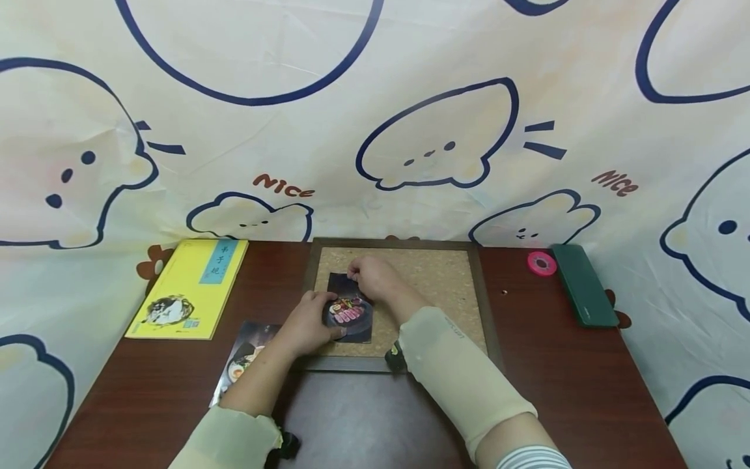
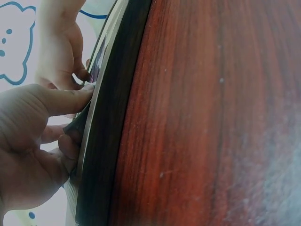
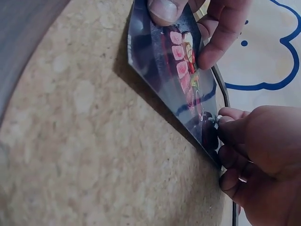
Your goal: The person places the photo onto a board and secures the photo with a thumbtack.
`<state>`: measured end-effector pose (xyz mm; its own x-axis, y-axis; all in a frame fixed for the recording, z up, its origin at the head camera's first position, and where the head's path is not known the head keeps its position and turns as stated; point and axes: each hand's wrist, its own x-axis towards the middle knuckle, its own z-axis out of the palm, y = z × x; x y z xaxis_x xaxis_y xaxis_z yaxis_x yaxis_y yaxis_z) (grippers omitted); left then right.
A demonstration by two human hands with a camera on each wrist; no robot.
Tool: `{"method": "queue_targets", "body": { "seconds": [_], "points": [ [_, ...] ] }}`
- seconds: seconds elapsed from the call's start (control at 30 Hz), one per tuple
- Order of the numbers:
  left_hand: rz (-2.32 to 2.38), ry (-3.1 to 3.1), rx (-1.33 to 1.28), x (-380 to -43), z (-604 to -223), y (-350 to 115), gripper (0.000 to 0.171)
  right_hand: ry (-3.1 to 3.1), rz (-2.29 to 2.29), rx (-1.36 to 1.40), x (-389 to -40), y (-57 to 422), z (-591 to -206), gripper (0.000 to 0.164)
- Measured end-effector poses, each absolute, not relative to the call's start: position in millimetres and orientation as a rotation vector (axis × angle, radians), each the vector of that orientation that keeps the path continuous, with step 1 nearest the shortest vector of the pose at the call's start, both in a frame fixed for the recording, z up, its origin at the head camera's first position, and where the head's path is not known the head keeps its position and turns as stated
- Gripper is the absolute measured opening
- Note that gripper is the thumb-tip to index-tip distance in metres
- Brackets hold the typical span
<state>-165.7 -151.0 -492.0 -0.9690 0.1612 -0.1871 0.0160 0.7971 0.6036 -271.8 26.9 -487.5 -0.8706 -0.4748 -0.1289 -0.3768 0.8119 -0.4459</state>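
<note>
A dark glossy photo card with pink sliced food printed on it lies upright against the left half of a framed corkboard. My left hand holds the card along its left side, thumb on the printed face. At the top of the card is my right hand, its fingertips pinching a small whitish piece that looks like a pushpin head. The right wrist view shows the card's near edge standing slightly off the cork. Whether the pin's point has entered the card is hidden.
Left of the board lie a second food photo card, partly behind the left forearm, and a yellow book. On the right are a round pink container and a dark green box. A patterned cloth hangs behind the table.
</note>
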Motion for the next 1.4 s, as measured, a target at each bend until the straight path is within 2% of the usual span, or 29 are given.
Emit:
{"method": "queue_targets", "body": {
  "seconds": [0.63, 0.97, 1.23, 1.4],
  "points": [
    [0.91, 2.778, 0.151, -167.2, -492.6, -150.0, 0.078, 2.817, -0.831, -0.556, -277.8, 28.1, -485.0, 0.013],
    [0.912, 2.77, 0.131, -166.6, -495.6, -150.0, 0.078, 2.833, -0.761, -0.499, -277.0, 23.4, -488.2, 0.013],
    [0.918, 2.767, 0.156, -165.5, -493.7, -147.7, 0.078, 2.763, -0.955, -0.648, -283.9, 40.0, -500.6, 0.012],
    [0.898, 2.77, 0.131, -164.3, -493.0, -148.1, 0.078, 2.688, -1.101, -0.771, -280.9, 59.2, -514.1, 0.025]
  ]
}}
